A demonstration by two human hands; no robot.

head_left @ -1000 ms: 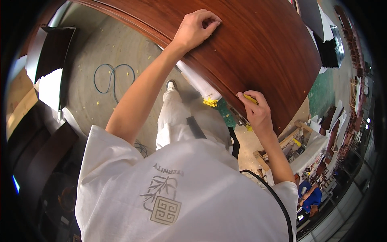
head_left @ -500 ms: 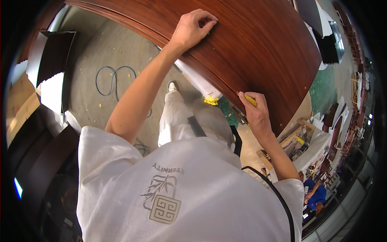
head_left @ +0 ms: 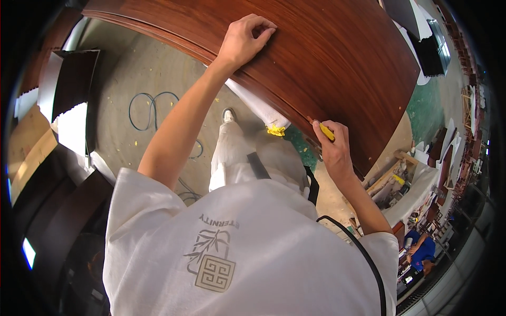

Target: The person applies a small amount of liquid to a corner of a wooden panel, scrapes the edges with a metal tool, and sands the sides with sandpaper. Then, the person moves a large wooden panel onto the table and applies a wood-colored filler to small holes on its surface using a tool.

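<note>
A large reddish-brown wood panel with a moulded edge lies in front of me. My left hand rests on its surface past the near edge, thumb and forefinger pinched together. Anything between those fingertips is too small to make out. Further right, my right hand is closed around a slim yellow tool at the panel's near edge. Its working end is mostly hidden by my fingers, so its exact kind is unclear.
Below the panel's edge is a white wrapped bundle with a yellow end. A dark hose loops on the floor. Dark panels stand at left. A wooden tool box and a person in blue are at right.
My left hand has shifted slightly left across the panel, still pinched. My right hand keeps its hold on the yellow tool, with little movement along the edge.
</note>
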